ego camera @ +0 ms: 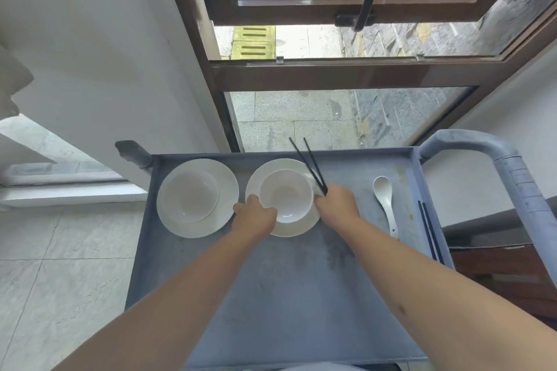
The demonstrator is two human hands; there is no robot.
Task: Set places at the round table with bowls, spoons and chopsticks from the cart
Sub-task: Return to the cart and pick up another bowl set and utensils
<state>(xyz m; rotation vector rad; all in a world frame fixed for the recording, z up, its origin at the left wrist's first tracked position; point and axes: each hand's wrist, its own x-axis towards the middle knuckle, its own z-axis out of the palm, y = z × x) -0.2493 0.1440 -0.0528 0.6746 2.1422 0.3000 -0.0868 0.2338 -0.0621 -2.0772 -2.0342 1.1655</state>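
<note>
On the cart, the left hand is gripping the plate under the bowl; the right hand, its grip pinching black chopsticks, is steadying it. Next: lifting level, carrying tableward.

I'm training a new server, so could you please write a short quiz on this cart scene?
1. True or false: the right hand holds a pair of black chopsticks.
2. How many bowls sit on plates on the cart?
3. What lies beside the white spoon, near the cart's right edge: A) a fork, B) a second pair of chopsticks, C) a cup?

Key: 1. True. 2. Two: the left bowl and the right bowl, whose near rim the left hand grips. 3. B.
</note>
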